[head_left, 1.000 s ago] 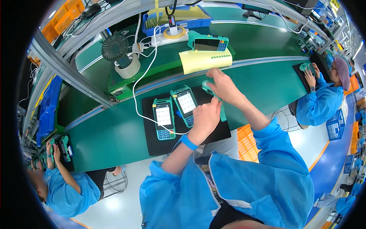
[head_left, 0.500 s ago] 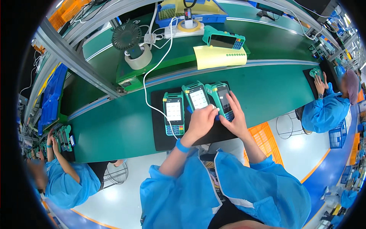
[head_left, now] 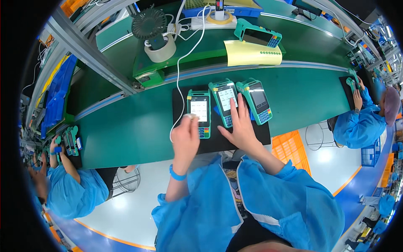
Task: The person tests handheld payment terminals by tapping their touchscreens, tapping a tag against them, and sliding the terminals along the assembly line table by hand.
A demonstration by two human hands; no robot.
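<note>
Three green handheld payment terminals lie on a black mat: the left terminal and middle terminal have lit white screens, while the right terminal shows a darker screen. My left hand is closed over the lower left of the left terminal, blurred by motion, with a small white piece at its fingertips. A white cable runs down behind this hand; its end is hidden. My right hand is spread, fingertips over the middle terminal's screen, holding nothing.
Behind the green bench rises a shelf with a small fan in a tape roll, a power strip, another terminal and a yellow sheet. Co-workers sit at left and right. An orange crate stands below.
My left hand has moved left from the right terminal to the left one. The right hand has shifted from the right terminal to the middle one. The whole view has shifted a little.
</note>
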